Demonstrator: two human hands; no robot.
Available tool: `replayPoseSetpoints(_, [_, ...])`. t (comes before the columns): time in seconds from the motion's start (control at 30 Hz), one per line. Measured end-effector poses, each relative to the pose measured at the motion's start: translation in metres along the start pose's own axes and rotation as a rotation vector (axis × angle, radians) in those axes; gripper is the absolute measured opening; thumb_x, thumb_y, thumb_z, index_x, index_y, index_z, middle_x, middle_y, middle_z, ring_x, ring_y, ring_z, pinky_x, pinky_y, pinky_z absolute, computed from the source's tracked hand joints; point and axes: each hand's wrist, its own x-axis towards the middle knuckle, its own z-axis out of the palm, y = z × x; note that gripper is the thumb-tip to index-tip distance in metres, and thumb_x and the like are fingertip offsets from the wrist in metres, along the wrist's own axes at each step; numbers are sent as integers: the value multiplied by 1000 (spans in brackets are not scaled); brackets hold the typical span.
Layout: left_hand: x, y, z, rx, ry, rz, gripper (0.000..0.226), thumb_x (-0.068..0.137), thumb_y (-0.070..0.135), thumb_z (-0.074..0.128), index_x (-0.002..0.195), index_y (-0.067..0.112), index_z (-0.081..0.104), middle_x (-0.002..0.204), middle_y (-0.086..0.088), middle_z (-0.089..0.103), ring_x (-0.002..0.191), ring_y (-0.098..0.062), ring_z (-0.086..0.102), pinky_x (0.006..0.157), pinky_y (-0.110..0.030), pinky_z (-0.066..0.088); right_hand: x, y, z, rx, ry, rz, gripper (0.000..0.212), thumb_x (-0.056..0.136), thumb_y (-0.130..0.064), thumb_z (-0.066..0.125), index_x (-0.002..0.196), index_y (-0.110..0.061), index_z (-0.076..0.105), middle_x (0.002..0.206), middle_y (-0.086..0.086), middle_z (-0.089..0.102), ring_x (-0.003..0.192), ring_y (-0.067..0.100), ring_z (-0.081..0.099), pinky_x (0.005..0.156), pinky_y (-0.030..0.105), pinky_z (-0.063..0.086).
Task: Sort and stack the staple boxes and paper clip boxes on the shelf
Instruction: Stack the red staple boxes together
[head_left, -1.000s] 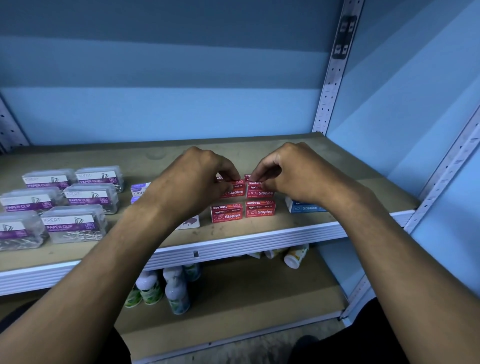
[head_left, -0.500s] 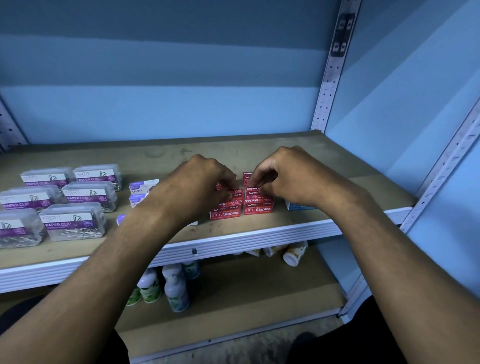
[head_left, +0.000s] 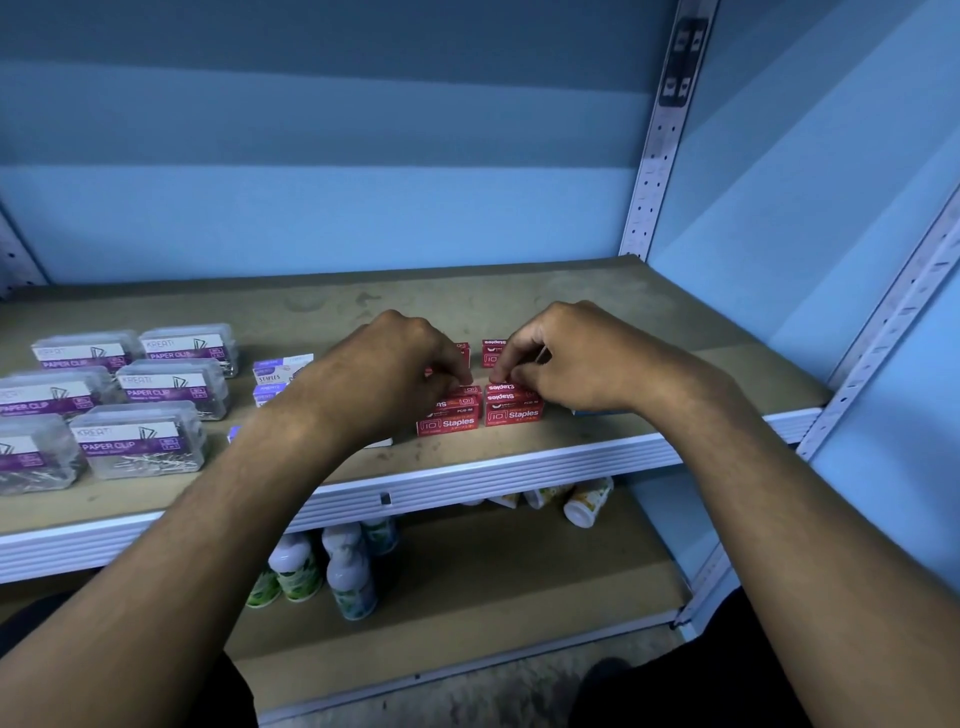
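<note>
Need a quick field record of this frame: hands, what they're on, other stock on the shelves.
left hand: fingers curled on the top red staple box of the left stack
right hand: pinches the top red staple box of the right stack
red stacks: side by side near the front edge, more red boxes behind
paper clip boxes: clear, purple labels, grouped at left
purple staple boxes: between the clip boxes and the left hand
blue box: mostly hidden under the right wrist
lower shelf: bottles, some upright, some lying
</note>
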Motion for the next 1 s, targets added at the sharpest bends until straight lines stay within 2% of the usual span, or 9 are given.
replayPoseSetpoints(0.07, [0, 0, 1, -5, 20, 3, 20, 91, 32, 63, 107, 32, 74, 107, 11, 73, 92, -7, 63, 84, -30, 54, -2, -2, -1, 14, -33, 9, 18, 89, -25, 70, 104, -31, 77, 104, -15, 71, 93, 1, 65, 79, 17, 52])
replayPoseSetpoints(0.17, [-2, 1, -1, -28, 2, 6, 30, 85, 42, 68, 112, 31, 72, 111, 13, 71, 86, -1, 59, 84, -29, 54, -2, -3, 1, -37, -72, 11, 30, 80, -29, 80, 110, -31, 75, 104, -16, 70, 94, 1, 64, 84, 22, 53])
replayPoseSetpoints(0.27, [-3, 3, -2, -10, -42, 18, 38, 79, 37, 76, 116, 30, 71, 113, 13, 70, 87, 0, 57, 86, -27, 53, 0, -3, 3, -53, -72, 29, 33, 77, -27, 85, 108, -31, 75, 103, -16, 68, 93, 3, 63, 79, 22, 49])
replayPoseSetpoints(0.4, [-2, 3, -2, -1, -49, 34, 28, 80, 29, 77, 108, 30, 74, 105, 13, 72, 83, 0, 58, 82, -26, 53, 0, -4, 3, -68, -65, 37, 32, 76, -26, 86, 106, -30, 76, 100, -15, 69, 93, 4, 64, 84, 25, 52])
replayPoseSetpoints(0.63, [2, 2, 1, -38, -28, 33, 29, 75, 31, 81, 104, 28, 75, 100, 13, 73, 79, 2, 56, 83, -25, 52, 0, -5, 4, -79, -74, 37, 35, 78, -25, 85, 111, -29, 75, 105, -13, 69, 94, 4, 63, 77, 21, 48])
replayPoseSetpoints(0.83, [5, 1, 4, -52, -26, 32, 25, 74, 32, 82, 98, 27, 75, 93, 14, 73, 72, 6, 55, 73, -16, 46, 0, -8, 5, -93, -71, 32, 36, 79, -24, 84, 113, -27, 75, 109, -10, 69, 95, 7, 62, 80, 22, 49])
replayPoseSetpoints(1.0, [7, -3, 3, -85, -38, 26, 28, 70, 39, 83, 94, 26, 77, 88, 14, 73, 78, 6, 60, 80, -27, 54, 0, -10, 6, -94, -61, 40, 36, 78, -23, 84, 112, -28, 75, 108, -10, 69, 96, 7, 62, 81, 23, 49])
